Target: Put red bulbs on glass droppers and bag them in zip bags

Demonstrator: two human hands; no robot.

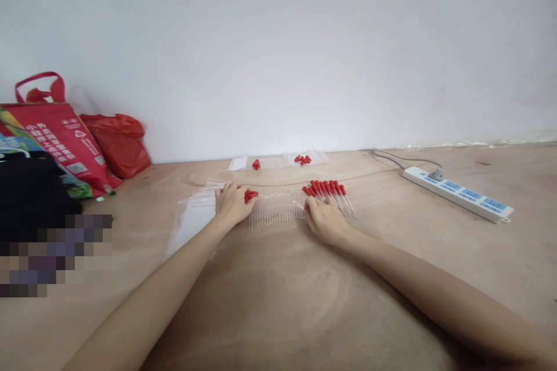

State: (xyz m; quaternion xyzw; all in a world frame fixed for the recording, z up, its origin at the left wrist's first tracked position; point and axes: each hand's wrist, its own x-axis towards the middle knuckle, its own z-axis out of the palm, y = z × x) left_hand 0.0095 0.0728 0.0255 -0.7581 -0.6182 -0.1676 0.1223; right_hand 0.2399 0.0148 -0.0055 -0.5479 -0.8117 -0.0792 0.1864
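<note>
My left hand (pixel 232 204) is beside a small pile of red rubber bulbs (pixel 250 195), its fingers bent and closed on a bulb at the pile's edge. Between the fingers of my right hand (pixel 326 219) is a thin clear dropper tube (pixel 298 205), its tip pointing left. A row of bare clear dropper tubes (pixel 276 208) lies side by side between my hands. Just beyond my right hand lie several droppers with red bulbs fitted (pixel 328 188), tubes toward me. My right fingers partly hide the nearest ones.
Clear zip bags (pixel 191 223) lie fanned under and left of my left forearm. At the wall are bags (pixel 281 161) with tubes and red bulbs. A white power strip (pixel 456 194) is at right, its cord behind. Red bags (pixel 115 145) and a black bag (pixel 32 194) stand left.
</note>
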